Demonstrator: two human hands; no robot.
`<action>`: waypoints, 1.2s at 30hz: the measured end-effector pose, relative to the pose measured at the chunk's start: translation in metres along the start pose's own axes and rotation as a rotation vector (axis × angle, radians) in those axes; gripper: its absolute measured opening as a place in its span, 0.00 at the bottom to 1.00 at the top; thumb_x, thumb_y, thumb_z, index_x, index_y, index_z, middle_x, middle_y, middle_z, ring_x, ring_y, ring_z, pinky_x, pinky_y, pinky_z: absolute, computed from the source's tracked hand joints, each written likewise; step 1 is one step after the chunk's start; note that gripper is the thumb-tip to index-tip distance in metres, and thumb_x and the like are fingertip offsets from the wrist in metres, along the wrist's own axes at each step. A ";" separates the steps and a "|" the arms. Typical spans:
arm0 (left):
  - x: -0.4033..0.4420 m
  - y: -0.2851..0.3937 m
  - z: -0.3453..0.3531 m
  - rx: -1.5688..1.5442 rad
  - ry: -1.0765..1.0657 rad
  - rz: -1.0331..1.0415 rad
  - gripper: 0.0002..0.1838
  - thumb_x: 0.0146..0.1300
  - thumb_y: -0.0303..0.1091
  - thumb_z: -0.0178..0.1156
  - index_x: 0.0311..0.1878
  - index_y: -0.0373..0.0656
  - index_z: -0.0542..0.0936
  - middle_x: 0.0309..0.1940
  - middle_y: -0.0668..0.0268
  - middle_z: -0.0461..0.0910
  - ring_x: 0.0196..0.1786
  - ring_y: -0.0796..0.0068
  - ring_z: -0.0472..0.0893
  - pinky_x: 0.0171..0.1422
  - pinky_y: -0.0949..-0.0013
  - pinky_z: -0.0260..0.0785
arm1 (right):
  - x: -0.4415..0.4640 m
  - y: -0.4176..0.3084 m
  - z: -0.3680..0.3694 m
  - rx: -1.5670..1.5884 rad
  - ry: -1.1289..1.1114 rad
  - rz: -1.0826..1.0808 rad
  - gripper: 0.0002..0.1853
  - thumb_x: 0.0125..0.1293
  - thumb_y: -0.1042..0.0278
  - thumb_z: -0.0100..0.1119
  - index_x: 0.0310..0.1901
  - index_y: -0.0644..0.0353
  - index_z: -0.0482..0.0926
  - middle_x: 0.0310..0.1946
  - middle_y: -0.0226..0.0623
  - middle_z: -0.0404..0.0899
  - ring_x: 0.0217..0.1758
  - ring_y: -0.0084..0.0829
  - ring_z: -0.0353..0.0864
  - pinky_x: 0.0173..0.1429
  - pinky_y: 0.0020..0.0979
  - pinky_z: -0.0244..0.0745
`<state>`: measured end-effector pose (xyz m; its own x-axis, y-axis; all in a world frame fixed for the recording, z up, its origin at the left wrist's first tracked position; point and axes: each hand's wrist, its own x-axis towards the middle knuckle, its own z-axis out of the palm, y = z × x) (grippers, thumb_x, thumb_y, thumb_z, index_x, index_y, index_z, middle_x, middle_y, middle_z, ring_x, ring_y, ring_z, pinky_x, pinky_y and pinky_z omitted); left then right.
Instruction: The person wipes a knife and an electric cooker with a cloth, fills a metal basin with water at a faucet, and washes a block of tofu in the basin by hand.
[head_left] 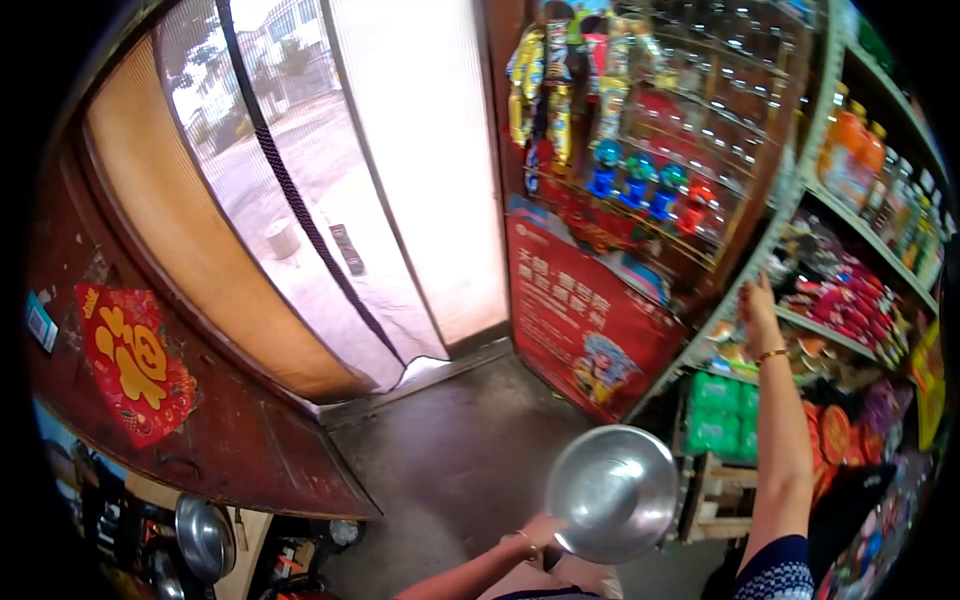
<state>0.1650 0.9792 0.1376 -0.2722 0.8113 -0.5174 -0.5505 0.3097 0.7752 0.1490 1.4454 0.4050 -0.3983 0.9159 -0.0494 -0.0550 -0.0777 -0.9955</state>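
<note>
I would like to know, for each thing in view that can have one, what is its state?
Wooden door: open.
Door curtain: hanging in the doorway.
Metal bowl: held at the rim, nothing visible on its shiny face.
Left hand: closed on the bowl.
Right hand: raised beside the shelves; its grip cannot be told.
Orange bottles: upright, capped.
Green packs: stacked.

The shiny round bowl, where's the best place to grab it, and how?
Probably by the rim, coming from the person's left, where the left hand already holds it. The metal bowl is wide and round, with no handle in sight, so its thin edge looks easiest to pinch, thumb inside and fingers underneath.
</note>
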 end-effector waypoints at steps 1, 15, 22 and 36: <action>0.039 -0.024 -0.006 0.222 0.024 0.136 0.16 0.54 0.35 0.55 0.42 0.33 0.77 0.34 0.61 0.79 0.39 0.73 0.77 0.44 0.69 0.69 | 0.016 -0.004 0.006 0.036 0.026 0.000 0.28 0.59 0.72 0.41 0.64 0.49 0.54 0.16 0.25 0.62 0.11 0.18 0.55 0.13 0.20 0.48; 0.201 0.093 0.153 -0.198 -0.348 -0.161 0.16 0.51 0.34 0.57 0.42 0.37 0.76 0.38 0.59 0.77 0.44 0.63 0.77 0.46 0.62 0.71 | -0.026 0.020 0.010 -0.453 -0.295 -0.506 0.18 0.54 0.75 0.49 0.49 0.66 0.68 0.14 0.31 0.65 0.17 0.20 0.65 0.20 0.25 0.62; 0.306 0.102 0.134 -0.222 -0.128 -0.292 0.16 0.51 0.33 0.57 0.44 0.36 0.74 0.40 0.58 0.76 0.44 0.60 0.77 0.44 0.60 0.73 | -0.091 0.018 0.033 -0.538 -0.953 -0.397 0.22 0.60 0.59 0.50 0.54 0.59 0.68 0.41 0.46 0.76 0.40 0.46 0.77 0.42 0.39 0.73; 0.509 0.036 -0.120 -0.408 0.580 -0.417 0.17 0.53 0.29 0.55 0.47 0.36 0.71 0.42 0.54 0.74 0.44 0.54 0.76 0.40 0.57 0.76 | 0.222 0.102 0.138 -0.997 -0.421 -0.329 0.36 0.56 0.45 0.54 0.56 0.70 0.63 0.36 0.51 0.76 0.41 0.49 0.76 0.43 0.40 0.72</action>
<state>-0.0879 1.3437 -0.1415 -0.2846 0.2495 -0.9256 -0.9098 0.2338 0.3428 -0.0719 1.5865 0.3035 -0.7861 0.6140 0.0712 0.4656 0.6640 -0.5851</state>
